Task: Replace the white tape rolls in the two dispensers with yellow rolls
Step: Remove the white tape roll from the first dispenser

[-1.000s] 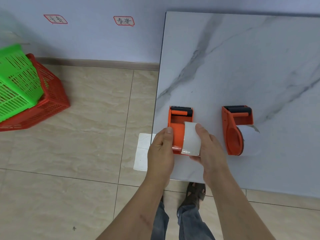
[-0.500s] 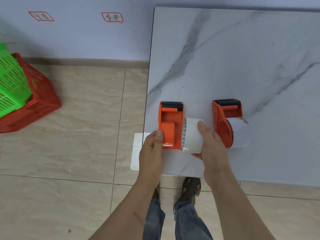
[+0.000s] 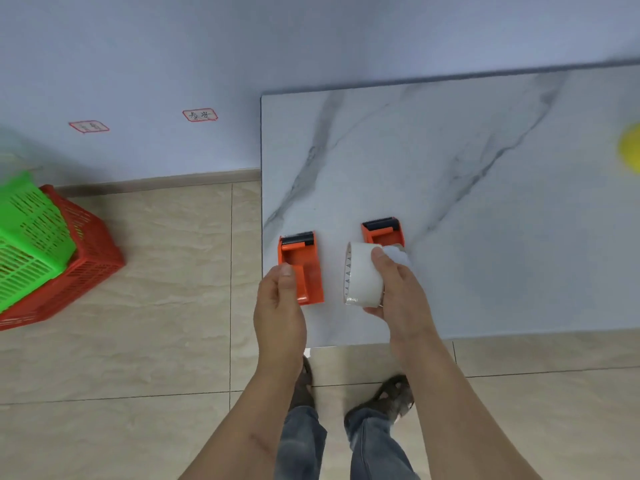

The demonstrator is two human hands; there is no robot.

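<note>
Two orange tape dispensers lie near the front left corner of the marble table [image 3: 485, 202]. The left dispenser [image 3: 304, 268] has no roll in it, and my left hand [image 3: 278, 303] grips its near end. My right hand [image 3: 398, 292] holds a white tape roll [image 3: 362, 275] just right of that dispenser, lifted clear of it. The right dispenser [image 3: 382, 232] sits behind the roll, its own white roll [image 3: 398, 256] partly hidden by my fingers. A blurred yellow object [image 3: 631, 152] shows at the table's far right edge.
A green basket [image 3: 27, 237] sits stacked in a red basket [image 3: 79, 268] on the tiled floor at left. Two red-bordered labels [image 3: 200, 115] are stuck on the wall. My feet [image 3: 391, 396] stand under the table's front edge.
My right hand has pulled the white roll out of the left dispenser and moved it to the right. My left hand stays on the dispenser. The camera view tilted up.
</note>
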